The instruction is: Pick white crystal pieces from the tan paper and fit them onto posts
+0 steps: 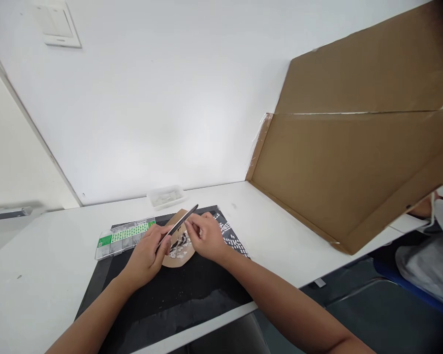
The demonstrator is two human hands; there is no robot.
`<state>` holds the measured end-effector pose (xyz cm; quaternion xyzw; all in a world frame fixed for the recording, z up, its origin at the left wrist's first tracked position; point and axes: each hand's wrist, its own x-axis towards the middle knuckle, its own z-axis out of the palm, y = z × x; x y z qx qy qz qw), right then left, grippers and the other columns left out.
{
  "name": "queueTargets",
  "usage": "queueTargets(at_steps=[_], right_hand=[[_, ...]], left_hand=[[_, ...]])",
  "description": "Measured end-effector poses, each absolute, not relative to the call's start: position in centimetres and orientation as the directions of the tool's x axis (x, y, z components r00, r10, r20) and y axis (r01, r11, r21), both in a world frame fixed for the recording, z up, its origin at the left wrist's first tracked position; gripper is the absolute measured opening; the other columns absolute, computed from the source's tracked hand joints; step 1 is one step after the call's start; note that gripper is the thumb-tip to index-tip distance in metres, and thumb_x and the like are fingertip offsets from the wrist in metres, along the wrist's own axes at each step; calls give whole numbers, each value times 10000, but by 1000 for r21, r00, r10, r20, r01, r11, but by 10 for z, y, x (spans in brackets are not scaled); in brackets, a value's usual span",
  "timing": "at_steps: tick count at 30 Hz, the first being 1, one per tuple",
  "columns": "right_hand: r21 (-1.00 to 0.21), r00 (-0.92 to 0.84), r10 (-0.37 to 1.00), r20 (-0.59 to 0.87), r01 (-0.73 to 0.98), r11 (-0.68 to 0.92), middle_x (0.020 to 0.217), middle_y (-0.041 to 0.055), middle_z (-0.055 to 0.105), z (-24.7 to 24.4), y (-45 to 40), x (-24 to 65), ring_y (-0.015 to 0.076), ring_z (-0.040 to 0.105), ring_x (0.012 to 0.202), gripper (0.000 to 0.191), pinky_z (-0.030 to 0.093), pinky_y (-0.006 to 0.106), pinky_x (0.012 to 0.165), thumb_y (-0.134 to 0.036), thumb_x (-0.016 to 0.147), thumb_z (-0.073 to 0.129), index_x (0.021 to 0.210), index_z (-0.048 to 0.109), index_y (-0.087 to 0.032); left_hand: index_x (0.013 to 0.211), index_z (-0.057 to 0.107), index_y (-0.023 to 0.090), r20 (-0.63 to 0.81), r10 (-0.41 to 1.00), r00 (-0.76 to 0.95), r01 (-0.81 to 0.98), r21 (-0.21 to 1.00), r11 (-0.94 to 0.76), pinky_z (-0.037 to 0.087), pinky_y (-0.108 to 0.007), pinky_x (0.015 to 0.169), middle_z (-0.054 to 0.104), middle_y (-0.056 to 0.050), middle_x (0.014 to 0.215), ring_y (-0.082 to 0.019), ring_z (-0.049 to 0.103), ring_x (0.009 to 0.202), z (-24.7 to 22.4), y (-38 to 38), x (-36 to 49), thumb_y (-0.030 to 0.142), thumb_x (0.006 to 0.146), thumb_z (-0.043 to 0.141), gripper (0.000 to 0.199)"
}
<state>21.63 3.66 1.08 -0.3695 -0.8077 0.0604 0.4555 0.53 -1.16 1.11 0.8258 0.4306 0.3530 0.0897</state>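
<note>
My left hand (148, 254) is closed around a slim dark stick-like tool (184, 217), slanting up to the right; its exact kind is unclear. Close by the upper part of that tool, my right hand (205, 237) is pinched, and whatever sits between its fingertips is hidden. Under both hands lies a rounded tan card (179, 261) with small whitish and dark pieces on its middle. The card rests on a black mat (177, 295). Many small white pieces (234, 241) lie in rows on the mat's right side, partly behind my right wrist.
A clear compartment box with a green label (123, 238) lies at the mat's left edge. Behind it, a small white tray (166, 197) stands against the wall. A large cardboard sheet (347, 157) rises at the right, with part of another person (424, 246) beyond it.
</note>
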Motion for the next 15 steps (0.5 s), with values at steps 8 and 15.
queueTargets(at_steps=[8,15], right_hand=[[-435,-254,671,696,595,676,554,-64,389,9,39,216,104,347,505,328,323,291,707,-279,988,476,684,375,-206],[-453,-215,676,705,596,663,572,-53,423,12,45,226,115,370,528,340,338,293,733,-290,1005,457,684,380,-211]], left_hand=[[1350,492,211,490,782,385,658,449,-605,433,-364,830,578,-28,857,-221,542,886,11,-11,5,324,1066,355,335],[1340,493,217,502,775,383,643,458,-614,425,-357,831,561,-19,856,-212,531,887,10,-10,6,308,1063,376,314]])
